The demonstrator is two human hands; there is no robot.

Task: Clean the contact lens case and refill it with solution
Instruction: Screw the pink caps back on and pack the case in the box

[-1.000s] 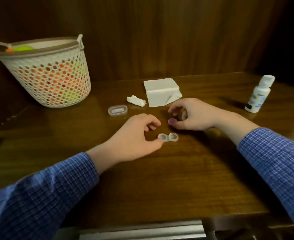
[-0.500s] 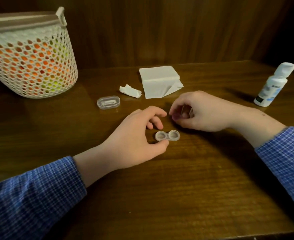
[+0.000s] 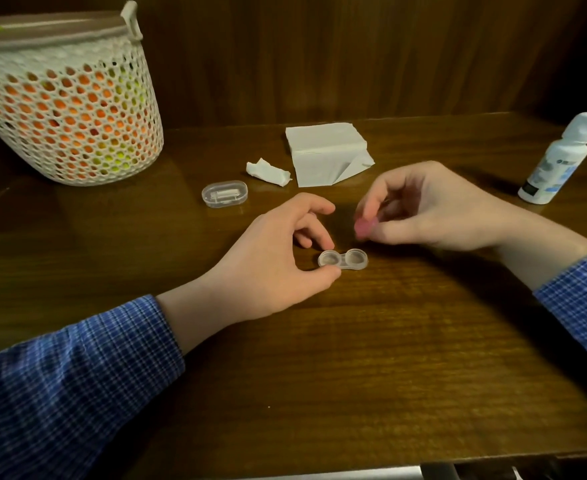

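A clear two-well contact lens case (image 3: 343,260) lies uncapped on the wooden table (image 3: 371,358) at the middle. My left hand (image 3: 278,258) pinches its left well between thumb and fingers. Just above and right of the case, my right hand (image 3: 430,206) holds a small pink cap (image 3: 364,226) in its fingertips. A white solution bottle (image 3: 558,159) with its cap on stands at the far right.
A folded white tissue (image 3: 323,152) and a crumpled tissue scrap (image 3: 268,171) lie behind the hands. A small clear oval box (image 3: 224,193) sits to their left. A perforated white basket (image 3: 67,105) stands at the back left. The table's front edge runs along the bottom.
My right hand has lifted off the table with the pink cap pinched in its fingertips. My left hand has closed onto the case's left well. The camera has tilted closer.
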